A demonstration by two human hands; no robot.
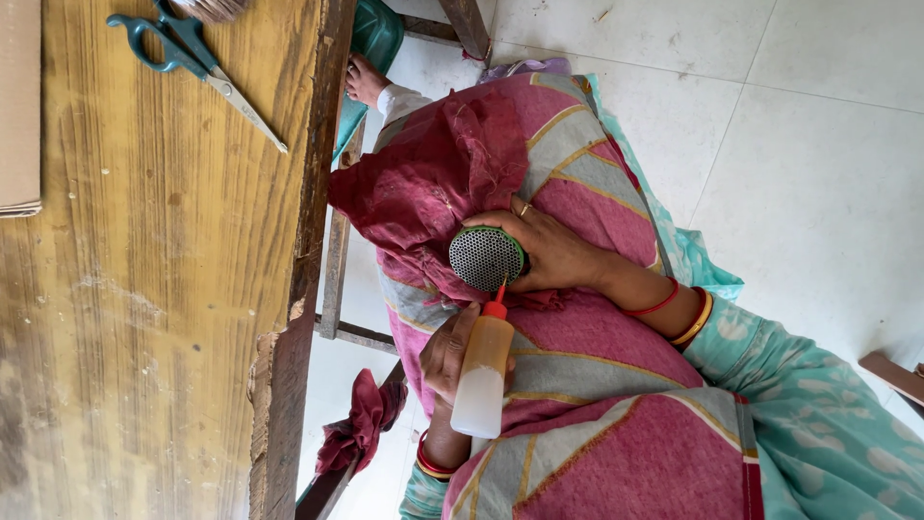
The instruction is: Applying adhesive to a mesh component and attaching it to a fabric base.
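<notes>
My right hand (558, 255) grips a small round object with a green rim and a perforated metal face (485, 257), held over my lap against a crumpled maroon cloth (433, 183). My left hand (445, 351) holds a translucent squeeze bottle (481, 371) with a red nozzle. The nozzle tip touches the lower edge of the round object. Red and gold bangles sit on both wrists. A pink and grey patterned cloth (597, 385) covers my lap under both hands.
A worn wooden table (154, 289) fills the left side, its edge close to my knees. Green-handled scissors (192, 58) and a cardboard piece (19, 106) lie on it. A maroon rag (361, 424) hangs on the table frame. A bare foot (366, 82) and pale floor tiles (818, 144) show beyond.
</notes>
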